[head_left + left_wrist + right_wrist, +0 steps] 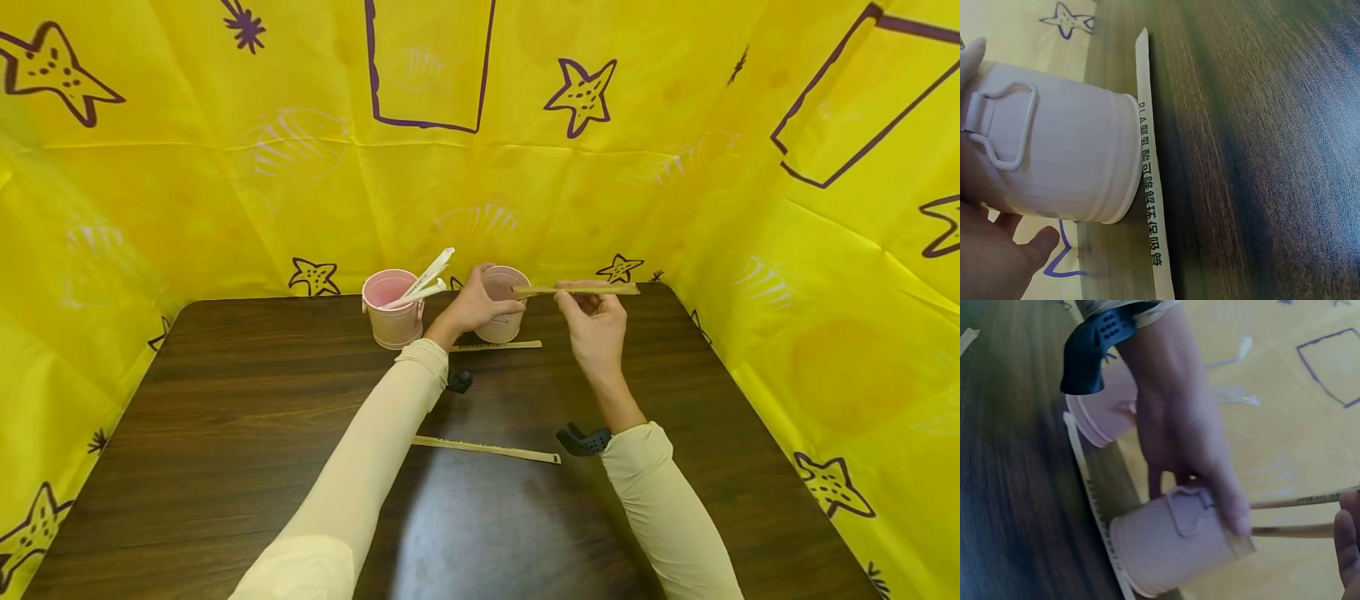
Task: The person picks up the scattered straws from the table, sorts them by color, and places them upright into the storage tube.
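The right hand [597, 337] reaches forward near the table's far edge, thumb and fingers pinching two paper-wrapped straws [615, 288] (the right wrist view shows them apart). The left hand [474, 307] reaches across from the left, curled around the upper wall of the right bucket [501, 332], which stands upright by the far edge. Room opens between the forearms toward the near edge, with a loose wrapped straw [487, 448] lying across mid-table. The pinched straws run roughly parallel to the far edge, left ends pointing at the right bucket's mouth; whether they enter it I cannot tell. A second loose straw [498, 345] lies parallel before that bucket. Beside it, the left bucket [397, 331] holds white-wrapped straws [429, 275], leaning up and right.
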`<state>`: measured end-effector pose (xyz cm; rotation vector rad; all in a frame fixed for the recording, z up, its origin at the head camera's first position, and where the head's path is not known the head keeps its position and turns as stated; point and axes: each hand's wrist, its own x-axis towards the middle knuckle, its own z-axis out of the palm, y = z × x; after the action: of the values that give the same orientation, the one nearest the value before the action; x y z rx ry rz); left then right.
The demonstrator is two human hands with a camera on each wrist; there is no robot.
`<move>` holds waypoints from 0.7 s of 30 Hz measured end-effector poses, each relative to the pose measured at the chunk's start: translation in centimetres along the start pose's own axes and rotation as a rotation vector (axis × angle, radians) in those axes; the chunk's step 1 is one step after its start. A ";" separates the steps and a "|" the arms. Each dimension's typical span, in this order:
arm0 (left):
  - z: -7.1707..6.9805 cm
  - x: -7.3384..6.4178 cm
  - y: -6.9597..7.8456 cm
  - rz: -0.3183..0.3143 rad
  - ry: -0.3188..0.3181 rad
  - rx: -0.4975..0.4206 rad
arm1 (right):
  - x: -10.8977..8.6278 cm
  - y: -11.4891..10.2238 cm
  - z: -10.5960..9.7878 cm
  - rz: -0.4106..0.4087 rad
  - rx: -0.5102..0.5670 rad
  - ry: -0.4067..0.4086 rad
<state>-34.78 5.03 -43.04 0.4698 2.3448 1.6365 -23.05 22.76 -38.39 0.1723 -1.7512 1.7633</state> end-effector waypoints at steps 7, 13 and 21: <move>-0.2 -0.2 0.1 0.018 -0.016 -0.021 | 0.6 1.6 1.6 0.122 0.040 -0.007; -0.2 -0.1 0.1 0.016 -0.014 0.003 | 1.5 2.9 2.6 0.267 -0.062 -0.027; -0.1 0.1 -0.1 0.012 -0.017 0.014 | 1.4 3.9 2.9 0.347 -0.158 -0.075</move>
<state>-34.91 4.92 -43.12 0.4988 2.3472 1.6158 -27.17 20.86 -40.66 -0.1429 -2.0633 1.8632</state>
